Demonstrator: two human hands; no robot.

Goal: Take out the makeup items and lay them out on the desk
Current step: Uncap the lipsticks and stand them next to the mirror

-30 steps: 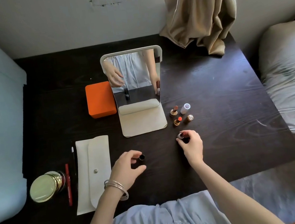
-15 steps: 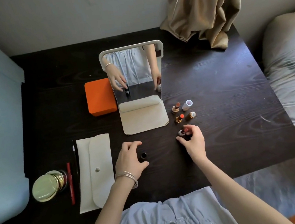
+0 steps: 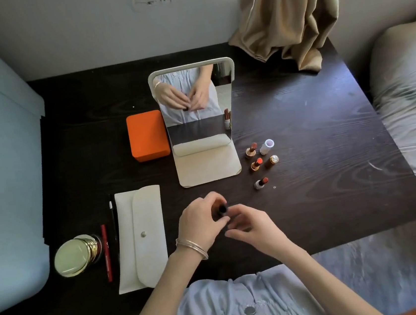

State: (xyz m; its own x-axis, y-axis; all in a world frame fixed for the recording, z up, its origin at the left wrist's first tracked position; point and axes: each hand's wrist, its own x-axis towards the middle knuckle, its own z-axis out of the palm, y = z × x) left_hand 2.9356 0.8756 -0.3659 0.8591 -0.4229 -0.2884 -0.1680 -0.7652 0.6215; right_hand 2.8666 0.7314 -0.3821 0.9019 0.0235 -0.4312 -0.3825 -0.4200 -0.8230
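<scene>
Head view, dark table [image 3: 322, 196].

Left hand [image 3: 200, 225], lower centre of frame, bangles at the wrist: fingers curled round a small dark tube [image 3: 222, 209], its open end facing up. Right hand [image 3: 255, 225] just right of it, fingers loosely curled with the tips beside the tube; cannot tell whether they touch it or hold anything.

Right of centre, upright on the table: three open lipsticks [image 3: 256, 164], a white cap [image 3: 267, 146] and a gold-topped cap [image 3: 272, 161], grouped close together but apart.

Centre: standing mirror [image 3: 195, 101] on its cream base, reflecting both hands. Orange box [image 3: 147, 135] touching its left side.

Lower left: cream pouch [image 3: 141, 237], flap closed; a black pencil [image 3: 112, 214] and a red pencil [image 3: 106, 251] left of it; a gold compact [image 3: 73, 258] further left.
</scene>
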